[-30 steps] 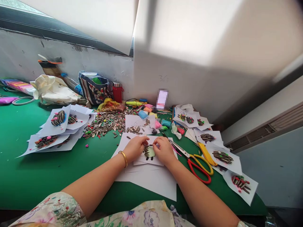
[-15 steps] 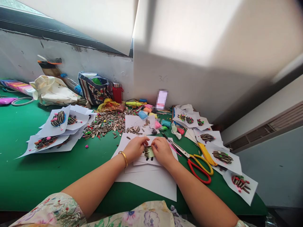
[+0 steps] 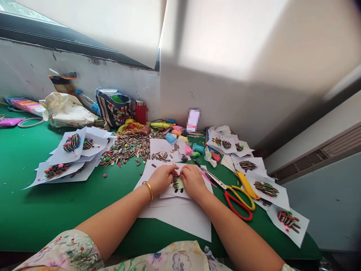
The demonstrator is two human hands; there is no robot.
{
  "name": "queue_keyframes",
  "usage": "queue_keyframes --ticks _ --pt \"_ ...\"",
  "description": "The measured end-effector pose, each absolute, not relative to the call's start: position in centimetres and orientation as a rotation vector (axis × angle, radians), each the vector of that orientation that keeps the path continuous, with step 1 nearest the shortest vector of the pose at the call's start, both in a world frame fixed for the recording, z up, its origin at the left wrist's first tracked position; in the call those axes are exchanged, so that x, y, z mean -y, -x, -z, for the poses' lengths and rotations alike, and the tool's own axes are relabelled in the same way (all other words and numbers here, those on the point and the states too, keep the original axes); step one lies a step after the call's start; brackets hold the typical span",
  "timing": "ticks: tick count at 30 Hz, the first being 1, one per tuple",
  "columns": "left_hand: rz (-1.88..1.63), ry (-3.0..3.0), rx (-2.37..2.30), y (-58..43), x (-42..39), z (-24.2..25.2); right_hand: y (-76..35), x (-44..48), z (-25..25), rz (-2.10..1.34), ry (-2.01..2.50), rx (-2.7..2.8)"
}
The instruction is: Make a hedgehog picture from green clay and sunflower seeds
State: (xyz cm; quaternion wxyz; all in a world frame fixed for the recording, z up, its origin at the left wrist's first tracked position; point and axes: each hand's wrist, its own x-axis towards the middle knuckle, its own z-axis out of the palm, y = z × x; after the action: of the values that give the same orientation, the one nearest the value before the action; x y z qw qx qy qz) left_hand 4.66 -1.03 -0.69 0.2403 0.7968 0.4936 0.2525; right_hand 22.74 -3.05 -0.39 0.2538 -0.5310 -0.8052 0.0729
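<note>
My left hand (image 3: 163,178), with a gold bangle (image 3: 148,190) at its wrist, has its fingers pinched at the upper edge of a small seed picture (image 3: 178,183). The picture is a pale green patch with dark striped sunflower seeds pressed in rows and two black seeds below it, on white paper (image 3: 183,218). Curled in close from the other side, my right hand (image 3: 193,181) has its fingertips against the picture's top right. The fingertips of both hands nearly meet. Whatever lies between them is too small or hidden to make out.
Loose sunflower seeds (image 3: 129,146) are heaped behind on the green table (image 3: 118,214). Scissors (image 3: 237,195) and a yellow cutter (image 3: 246,184) lie right. Finished seed pictures are stacked left (image 3: 67,148) and right (image 3: 266,188). Coloured clay packets (image 3: 198,148) sit beyond my hands.
My left fingertips have come slightly closer to the right ones over the picture. The whole view has shifted a little; otherwise things lie as before.
</note>
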Motion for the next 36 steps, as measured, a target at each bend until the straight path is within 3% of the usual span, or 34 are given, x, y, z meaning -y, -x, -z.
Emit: queue_keyframes --ticks 36 --pt "-0.711 -2.097 -1.352 -4.4 1.3 0.4 -25.2 1.7 2.0 -0.357 1.413 2.066"
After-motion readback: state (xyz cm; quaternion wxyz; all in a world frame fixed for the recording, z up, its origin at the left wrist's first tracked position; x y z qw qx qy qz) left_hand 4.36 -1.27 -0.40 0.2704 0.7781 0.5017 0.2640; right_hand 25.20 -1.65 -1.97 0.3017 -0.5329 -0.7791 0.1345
